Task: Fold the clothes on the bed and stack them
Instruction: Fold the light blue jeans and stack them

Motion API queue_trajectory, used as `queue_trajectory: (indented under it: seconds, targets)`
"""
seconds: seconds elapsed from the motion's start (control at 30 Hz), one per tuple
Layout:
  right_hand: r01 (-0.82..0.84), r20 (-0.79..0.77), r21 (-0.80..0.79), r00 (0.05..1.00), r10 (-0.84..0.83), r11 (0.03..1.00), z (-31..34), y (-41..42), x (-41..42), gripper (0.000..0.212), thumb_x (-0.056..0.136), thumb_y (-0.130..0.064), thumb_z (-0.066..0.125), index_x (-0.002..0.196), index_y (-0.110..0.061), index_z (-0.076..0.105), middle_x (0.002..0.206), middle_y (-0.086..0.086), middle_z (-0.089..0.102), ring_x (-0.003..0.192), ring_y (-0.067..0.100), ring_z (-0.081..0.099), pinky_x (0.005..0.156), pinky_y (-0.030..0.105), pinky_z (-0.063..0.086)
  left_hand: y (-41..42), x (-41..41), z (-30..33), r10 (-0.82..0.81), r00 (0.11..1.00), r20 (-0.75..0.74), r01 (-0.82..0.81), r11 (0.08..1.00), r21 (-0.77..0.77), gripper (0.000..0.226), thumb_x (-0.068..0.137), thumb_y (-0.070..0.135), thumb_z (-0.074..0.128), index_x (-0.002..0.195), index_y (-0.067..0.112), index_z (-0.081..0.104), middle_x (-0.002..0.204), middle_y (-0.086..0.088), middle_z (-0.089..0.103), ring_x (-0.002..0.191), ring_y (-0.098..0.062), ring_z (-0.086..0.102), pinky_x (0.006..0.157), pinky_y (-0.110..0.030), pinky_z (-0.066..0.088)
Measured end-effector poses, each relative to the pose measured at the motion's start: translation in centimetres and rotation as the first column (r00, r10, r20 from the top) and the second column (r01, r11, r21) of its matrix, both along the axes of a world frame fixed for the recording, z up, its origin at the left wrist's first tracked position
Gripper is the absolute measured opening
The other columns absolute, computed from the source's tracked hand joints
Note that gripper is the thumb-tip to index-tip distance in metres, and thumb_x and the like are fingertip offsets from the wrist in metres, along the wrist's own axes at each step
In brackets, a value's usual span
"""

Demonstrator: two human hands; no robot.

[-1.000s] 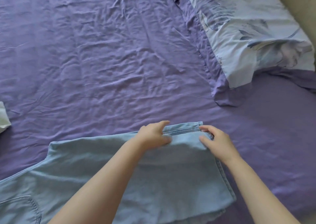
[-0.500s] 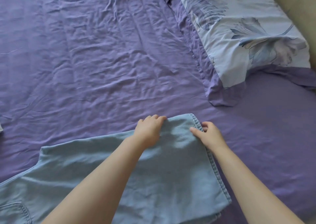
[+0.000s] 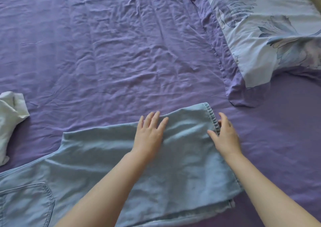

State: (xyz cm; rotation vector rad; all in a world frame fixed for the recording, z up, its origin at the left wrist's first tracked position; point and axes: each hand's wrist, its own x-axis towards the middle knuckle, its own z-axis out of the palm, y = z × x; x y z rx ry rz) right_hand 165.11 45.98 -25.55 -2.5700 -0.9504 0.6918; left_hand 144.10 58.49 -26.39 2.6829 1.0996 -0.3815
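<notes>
The light-blue jeans (image 3: 107, 171) lie flat on the bed (image 3: 104, 53), one leg doubled over the other, so the folding looks barely begun; a white garment (image 3: 10, 121) sits crumpled at the left, unfolded, and no stack shows. The left hand (image 3: 149, 134) presses flat on the denim, fingers spread. The right hand (image 3: 225, 136) touches the hemmed edge, fingers loosely extended.

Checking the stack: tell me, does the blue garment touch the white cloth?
Apart. The head view shows purple sheet between the blue garment and the white cloth.
</notes>
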Motion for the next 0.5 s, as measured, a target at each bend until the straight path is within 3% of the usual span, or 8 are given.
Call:
queue_trajectory:
  seconds: [0.03, 0.1, 0.17, 0.23, 0.3, 0.37, 0.5]
  targets:
    - [-0.087, 0.115, -0.056, 0.989, 0.093, 0.995, 0.1, -1.1, -0.6, 0.081, 0.076, -0.019, 0.075, 0.144, -0.009, 0.031, 0.136, 0.017, 0.047, 0.117, 0.037, 0.050, 0.093, 0.047, 0.041, -1.6, -1.0, 0.0, -0.030, 1.000, 0.006, 0.030, 0.999, 0.012, 0.074, 0.087, 0.017, 0.055, 0.149, 0.029, 0.017, 0.158, -0.007, 0.011, 0.146, -0.029, 0.009, 0.116, -0.048, 0.006]
    - [-0.282, 0.338, -0.124, 0.890, 0.308, 0.951, -0.1, -3.3, -2.2, 0.083, 0.066, -0.018, 0.082, 0.139, -0.007, 0.043, 0.138, 0.023, 0.046, 0.117, 0.041, 0.052, 0.093, 0.051, 0.044, -4.7, -3.6, 0.3, -0.059, 0.998, 0.019, 0.059, 0.997, 0.044, 0.080, 0.071, 0.014, 0.073, 0.142, 0.026, 0.040, 0.152, -0.012, 0.031, 0.139, -0.035, 0.030, 0.110, -0.056, 0.026]
    - [-0.447, 0.430, -0.139, 0.777, 0.460, 0.884, -0.4, -5.2, -4.1, 0.073, 0.062, -0.015, 0.084, 0.128, -0.006, 0.056, 0.134, 0.025, 0.050, 0.119, 0.041, 0.052, 0.095, 0.055, 0.043, -7.5, -6.4, 0.4, -0.038, 0.999, 0.004, 0.038, 0.999, 0.039, 0.078, 0.059, 0.020, 0.084, 0.132, 0.023, 0.055, 0.143, -0.014, 0.046, 0.130, -0.038, 0.044, 0.099, -0.059, 0.040]
    - [-0.576, 0.421, -0.161, 0.694, 0.584, 0.801, -0.9, -7.0, -6.7, 0.057, 0.068, -0.014, 0.080, 0.122, -0.008, 0.061, 0.130, 0.021, 0.055, 0.118, 0.037, 0.055, 0.097, 0.053, 0.043, -9.5, -9.2, 0.3, -0.034, 0.999, -0.019, 0.034, 0.999, -0.003, 0.068, 0.063, 0.029, 0.083, 0.127, 0.023, 0.060, 0.141, -0.015, 0.047, 0.128, -0.040, 0.046, 0.094, -0.063, 0.042]
    - [-0.630, 0.384, -0.162, 0.669, 0.637, 0.760, -1.4, -8.8, -9.2, 0.044, 0.083, -0.024, 0.059, 0.124, -0.009, 0.060, 0.131, 0.018, 0.056, 0.118, 0.035, 0.056, 0.102, 0.048, 0.039, -10.9, -11.9, 0.2, -0.034, 0.999, -0.034, 0.032, 0.998, -0.050, 0.063, 0.066, 0.040, 0.079, 0.125, 0.026, 0.061, 0.141, -0.014, 0.048, 0.127, -0.039, 0.047, 0.092, -0.065, 0.042]
    - [-0.642, 0.294, -0.208, 0.679, 0.673, 0.738, -1.3, -10.5, -10.8, 0.053, 0.085, -0.040, 0.041, 0.126, -0.010, 0.059, 0.133, 0.019, 0.054, 0.122, 0.036, 0.052, 0.105, 0.045, 0.029, -11.6, -14.3, 0.2, -0.070, 0.996, -0.048, 0.066, 0.995, -0.076, 0.066, 0.068, 0.054, 0.070, 0.129, 0.029, 0.058, 0.141, -0.012, 0.048, 0.127, -0.038, 0.048, 0.092, -0.066, 0.041]
    - [-0.699, 0.223, -0.311, 0.606, 0.764, 0.645, -0.5, -13.2, -12.3, 0.071, 0.079, -0.061, 0.039, 0.130, -0.016, 0.056, 0.138, 0.018, 0.049, 0.127, 0.037, 0.046, 0.108, 0.046, 0.021, -12.1, -17.8, 0.7, -0.186, 0.981, -0.060, 0.181, 0.980, -0.089, 0.084, 0.061, 0.070, 0.067, 0.133, 0.030, 0.053, 0.143, -0.011, 0.046, 0.128, -0.038, 0.046, 0.092, -0.068, 0.038]
